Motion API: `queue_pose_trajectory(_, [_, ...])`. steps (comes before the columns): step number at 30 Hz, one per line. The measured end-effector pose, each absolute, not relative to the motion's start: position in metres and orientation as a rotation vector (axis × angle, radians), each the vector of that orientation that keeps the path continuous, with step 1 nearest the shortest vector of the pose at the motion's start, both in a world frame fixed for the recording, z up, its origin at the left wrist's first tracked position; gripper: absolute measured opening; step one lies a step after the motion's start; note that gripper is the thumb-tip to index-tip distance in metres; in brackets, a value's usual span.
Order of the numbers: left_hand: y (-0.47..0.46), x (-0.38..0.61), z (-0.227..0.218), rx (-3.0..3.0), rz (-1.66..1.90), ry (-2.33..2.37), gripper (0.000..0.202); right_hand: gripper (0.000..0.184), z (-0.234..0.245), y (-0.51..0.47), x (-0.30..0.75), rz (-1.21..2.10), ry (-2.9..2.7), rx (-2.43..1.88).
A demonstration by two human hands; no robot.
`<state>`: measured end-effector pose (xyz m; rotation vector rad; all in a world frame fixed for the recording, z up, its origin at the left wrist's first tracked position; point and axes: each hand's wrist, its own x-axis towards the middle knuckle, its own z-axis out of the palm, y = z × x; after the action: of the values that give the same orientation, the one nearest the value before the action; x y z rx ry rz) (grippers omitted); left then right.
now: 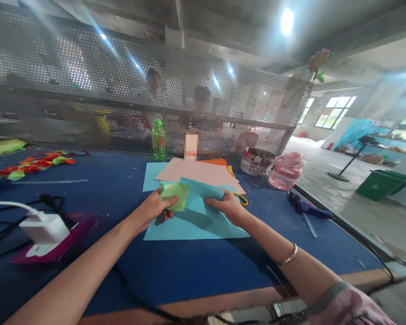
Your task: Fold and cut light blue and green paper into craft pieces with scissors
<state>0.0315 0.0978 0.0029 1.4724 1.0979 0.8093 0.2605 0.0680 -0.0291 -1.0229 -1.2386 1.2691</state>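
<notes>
**Fig. 1. Handwork in coloured paper**

Centre of the desk [176,280]: the left hand [152,210] and right hand [228,207] work over a sky-blue card sheet [196,228], whose far part rises in a soft, curved flap [199,192]. A small light-green paper piece [175,195], angular and creased, sits on the sheet's left side. The left fingers [164,203] are closed on this piece and hold it at its near edge. The right fingers [216,202] lie curved across the blue flap; whether they grip it or only press on it cannot be told.

State of the work: the green piece and the blue sheet show bending, while a pale pink sheet [196,174] and an orange sheet [213,161] lie flat in a stack just beyond. Yellow-handled scissors [242,199] lie partly under the paper, beside the right hand.

Materials: the paper is matt and smooth, against a dark blue desk surface flecked with scraps. Nearby stand a green plastic bottle [159,141], a woven round container [257,161] and a pink ribbed plastic jar [286,171]. A blue glue gun [306,208] lies to the right, and red-and-green paper strips [37,164] lie to the far left. A perforated metal screen [138,90] closes off the desk's far side.
</notes>
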Motion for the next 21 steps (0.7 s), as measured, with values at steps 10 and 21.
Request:
queue_pose_trajectory(10, [0.099,0.031,-0.01,1.619,0.576,1.041,0.039,0.018,-0.025,0.062,0.257,0.991,-1.746,-1.011])
queue_pose_trajectory(21, [0.094,0.043,-0.016,1.879,0.787,0.963,0.025,0.027,-0.015,0.055,0.249,0.782,-1.777,-1.04])
